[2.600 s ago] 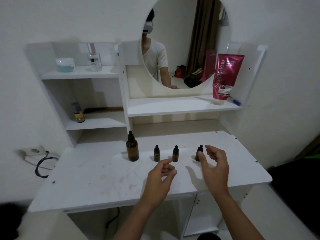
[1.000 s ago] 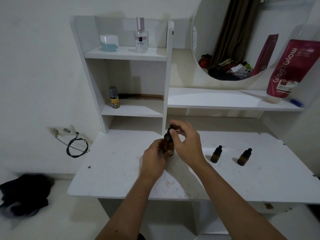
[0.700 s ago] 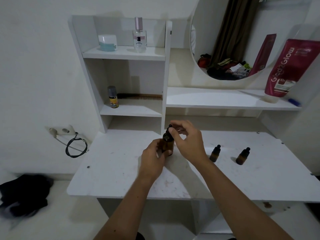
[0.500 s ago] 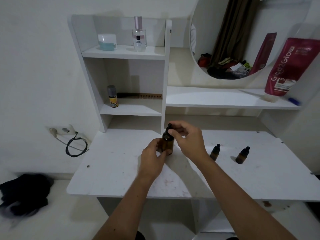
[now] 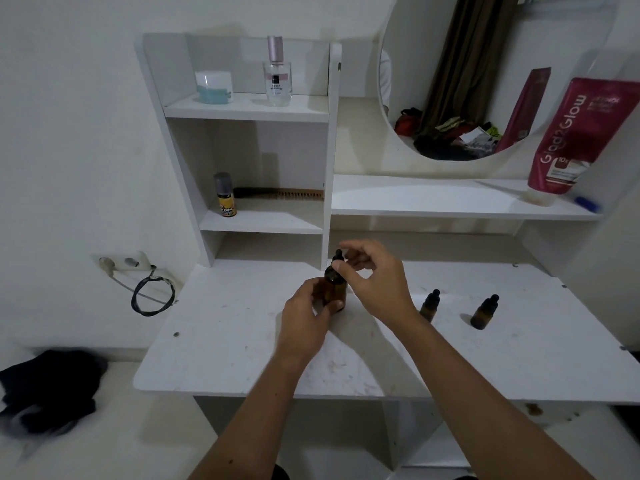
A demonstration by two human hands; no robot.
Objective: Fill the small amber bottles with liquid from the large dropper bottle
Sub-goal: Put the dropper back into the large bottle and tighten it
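The large amber dropper bottle point(image 5: 335, 287) stands upright on the white tabletop point(image 5: 228, 327). My left hand point(image 5: 304, 317) wraps around its body from the front left. My right hand point(image 5: 374, 278) pinches its black dropper cap point(image 5: 337, 259) from the right. Two small amber bottles with black caps stand to the right: one point(image 5: 429, 304) just past my right wrist, the other point(image 5: 484, 311) farther right. A third small bottle is hidden behind my right hand or arm, if present.
Shelves behind hold a perfume bottle point(image 5: 277, 76), a blue-white jar point(image 5: 213, 87), a small yellow-labelled bottle point(image 5: 225, 195) and a comb point(image 5: 280, 194). A red tube point(image 5: 581, 133) leans by the round mirror point(image 5: 485, 74). A wall socket with cable point(image 5: 152, 289) sits left; dark cloth point(image 5: 45, 386) lies below.
Since 2.6 s ago both hands left the small bottles and took hold of the large bottle. Over the last second the right fingers shifted slightly on the cap; the bottle stays put.
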